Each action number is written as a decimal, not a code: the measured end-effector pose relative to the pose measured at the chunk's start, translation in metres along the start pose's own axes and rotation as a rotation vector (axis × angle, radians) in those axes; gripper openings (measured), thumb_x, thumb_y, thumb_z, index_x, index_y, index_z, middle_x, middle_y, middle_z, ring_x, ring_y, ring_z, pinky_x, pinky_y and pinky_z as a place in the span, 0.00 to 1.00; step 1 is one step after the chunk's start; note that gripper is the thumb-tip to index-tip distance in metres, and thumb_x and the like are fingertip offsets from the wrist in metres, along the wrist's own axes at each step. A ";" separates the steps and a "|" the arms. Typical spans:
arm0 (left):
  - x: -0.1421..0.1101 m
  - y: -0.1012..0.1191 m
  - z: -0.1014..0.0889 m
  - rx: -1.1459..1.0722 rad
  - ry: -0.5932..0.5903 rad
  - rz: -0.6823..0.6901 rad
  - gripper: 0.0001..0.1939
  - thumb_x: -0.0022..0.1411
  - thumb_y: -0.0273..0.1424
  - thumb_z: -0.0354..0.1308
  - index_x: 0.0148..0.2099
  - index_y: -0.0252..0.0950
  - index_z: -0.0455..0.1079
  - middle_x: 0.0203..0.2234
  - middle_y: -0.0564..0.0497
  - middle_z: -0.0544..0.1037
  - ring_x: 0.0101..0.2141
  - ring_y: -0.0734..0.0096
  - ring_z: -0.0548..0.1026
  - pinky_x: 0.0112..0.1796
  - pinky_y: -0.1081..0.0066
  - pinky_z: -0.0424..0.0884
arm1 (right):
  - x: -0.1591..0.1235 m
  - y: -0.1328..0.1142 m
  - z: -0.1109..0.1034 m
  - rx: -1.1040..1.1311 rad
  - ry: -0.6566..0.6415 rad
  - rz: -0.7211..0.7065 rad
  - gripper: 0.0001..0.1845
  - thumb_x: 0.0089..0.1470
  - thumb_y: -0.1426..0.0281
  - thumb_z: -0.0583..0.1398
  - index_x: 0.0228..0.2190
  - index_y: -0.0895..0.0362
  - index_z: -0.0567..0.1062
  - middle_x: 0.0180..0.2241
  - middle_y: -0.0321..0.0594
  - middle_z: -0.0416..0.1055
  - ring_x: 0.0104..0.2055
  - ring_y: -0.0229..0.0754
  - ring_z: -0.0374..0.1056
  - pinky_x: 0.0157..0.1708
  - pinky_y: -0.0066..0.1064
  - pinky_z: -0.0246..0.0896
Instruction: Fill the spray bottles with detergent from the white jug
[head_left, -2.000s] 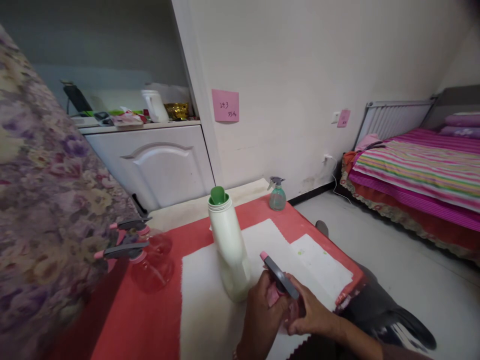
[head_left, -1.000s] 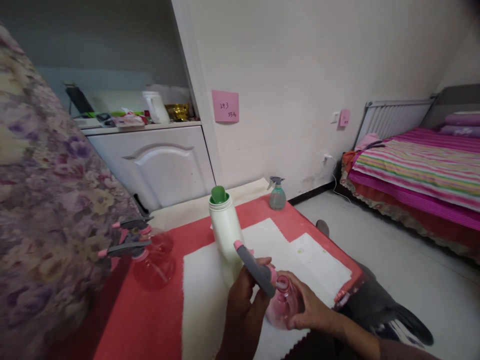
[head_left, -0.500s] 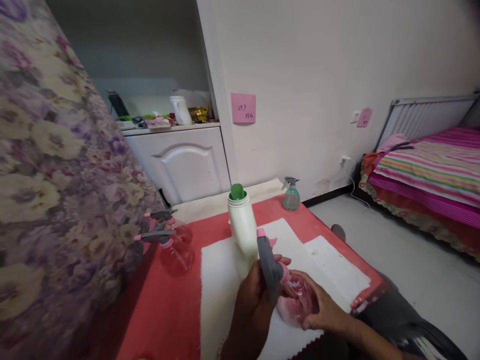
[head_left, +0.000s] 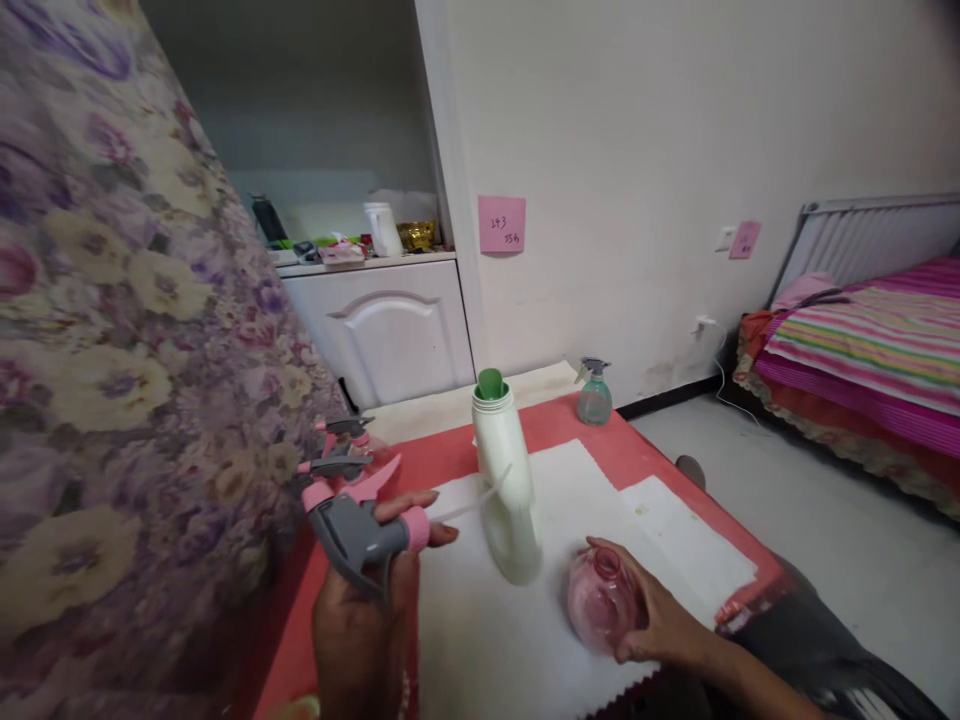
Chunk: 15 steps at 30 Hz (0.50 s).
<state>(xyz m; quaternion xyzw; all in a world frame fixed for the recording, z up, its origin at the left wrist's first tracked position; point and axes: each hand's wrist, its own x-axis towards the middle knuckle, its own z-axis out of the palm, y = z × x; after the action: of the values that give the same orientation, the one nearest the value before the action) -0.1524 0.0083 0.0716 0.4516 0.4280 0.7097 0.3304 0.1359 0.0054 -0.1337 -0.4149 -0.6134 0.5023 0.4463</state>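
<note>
My left hand [head_left: 367, 610] is closed around a grey and pink spray nozzle [head_left: 364, 530], whose thin clear tube points right, in front of the white jug. My right hand [head_left: 660, 610] wraps round the side of a round pink clear bottle [head_left: 600, 600], its open neck facing up, on the white cloth [head_left: 480, 640]. Between the hands, farther back, stands the pale white jug [head_left: 504, 450] with a handle. A green scoop or funnel [head_left: 490, 383] sits in its open mouth.
Two more pink spray bottles [head_left: 341, 465] stand at the table's left, partly hidden by my left hand's nozzle. A green spray bottle [head_left: 595, 392] is at the back right corner of the red table [head_left: 555, 425]. A floral curtain [head_left: 150, 400] hangs at left.
The spray nozzle has come off the pink bottle's neck and moved left in my left hand, its tube now out. My right hand still holds the bottle on the cloth.
</note>
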 end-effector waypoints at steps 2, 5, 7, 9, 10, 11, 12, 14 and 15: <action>0.004 -0.004 -0.011 -0.009 -0.006 -0.001 0.13 0.53 0.36 0.66 0.41 0.38 0.73 0.36 0.51 0.77 0.37 0.65 0.77 0.41 0.64 0.76 | 0.000 0.002 0.000 0.016 -0.002 0.005 0.62 0.25 0.56 0.76 0.61 0.51 0.58 0.61 0.51 0.59 0.63 0.62 0.55 0.63 0.52 0.45; 0.008 -0.011 -0.026 -0.101 -0.025 -0.020 0.12 0.55 0.33 0.65 0.42 0.38 0.71 0.37 0.52 0.77 0.34 0.71 0.77 0.43 0.69 0.75 | -0.001 0.003 0.000 0.030 0.002 0.013 0.62 0.25 0.55 0.76 0.60 0.51 0.59 0.61 0.52 0.59 0.63 0.62 0.55 0.62 0.52 0.46; 0.012 -0.014 -0.034 -0.170 -0.018 -0.031 0.12 0.56 0.32 0.65 0.43 0.38 0.71 0.37 0.53 0.77 0.33 0.74 0.77 0.42 0.72 0.75 | -0.001 0.003 0.000 0.037 -0.002 0.013 0.61 0.25 0.55 0.76 0.60 0.52 0.59 0.61 0.52 0.58 0.63 0.62 0.55 0.62 0.52 0.46; 0.015 -0.017 -0.040 -0.223 -0.009 -0.017 0.12 0.56 0.31 0.65 0.44 0.38 0.72 0.37 0.53 0.77 0.32 0.74 0.77 0.41 0.72 0.76 | 0.000 0.002 0.000 0.036 -0.009 0.014 0.61 0.26 0.55 0.76 0.60 0.51 0.59 0.61 0.52 0.58 0.64 0.62 0.55 0.63 0.52 0.46; 0.017 -0.018 -0.042 -0.244 -0.002 -0.005 0.12 0.56 0.31 0.65 0.44 0.37 0.72 0.37 0.53 0.77 0.32 0.74 0.77 0.41 0.72 0.76 | 0.000 0.002 0.000 0.033 -0.011 0.016 0.61 0.26 0.55 0.76 0.60 0.51 0.59 0.61 0.52 0.58 0.64 0.62 0.54 0.63 0.52 0.45; 0.018 -0.021 -0.045 -0.258 0.007 0.006 0.13 0.55 0.31 0.65 0.44 0.37 0.72 0.36 0.53 0.77 0.32 0.74 0.77 0.41 0.71 0.76 | 0.000 0.001 0.000 0.028 -0.011 0.018 0.61 0.25 0.55 0.76 0.60 0.51 0.59 0.61 0.52 0.58 0.64 0.62 0.54 0.63 0.52 0.45; 0.019 -0.024 -0.047 -0.264 0.019 0.008 0.14 0.55 0.31 0.65 0.44 0.37 0.72 0.36 0.53 0.77 0.31 0.73 0.77 0.40 0.71 0.76 | 0.000 0.001 0.000 0.021 -0.008 0.019 0.61 0.25 0.55 0.76 0.60 0.51 0.59 0.61 0.52 0.58 0.64 0.63 0.53 0.63 0.52 0.45; 0.019 -0.032 -0.050 -0.243 0.038 -0.015 0.16 0.54 0.32 0.66 0.45 0.37 0.71 0.35 0.53 0.78 0.31 0.73 0.77 0.39 0.71 0.76 | 0.000 0.001 0.000 0.010 -0.008 0.020 0.62 0.25 0.54 0.75 0.60 0.51 0.59 0.61 0.52 0.58 0.64 0.63 0.52 0.63 0.53 0.44; 0.018 -0.038 -0.052 -0.212 0.042 -0.036 0.17 0.53 0.33 0.67 0.46 0.37 0.71 0.36 0.53 0.78 0.32 0.73 0.78 0.39 0.71 0.76 | -0.001 0.001 0.000 0.006 -0.014 0.020 0.61 0.26 0.54 0.75 0.61 0.51 0.59 0.61 0.52 0.58 0.64 0.63 0.52 0.63 0.53 0.44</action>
<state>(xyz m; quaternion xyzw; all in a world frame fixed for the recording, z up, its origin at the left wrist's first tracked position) -0.2038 0.0231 0.0320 0.3914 0.3653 0.7543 0.3800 0.1365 0.0048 -0.1343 -0.4164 -0.6109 0.5114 0.4381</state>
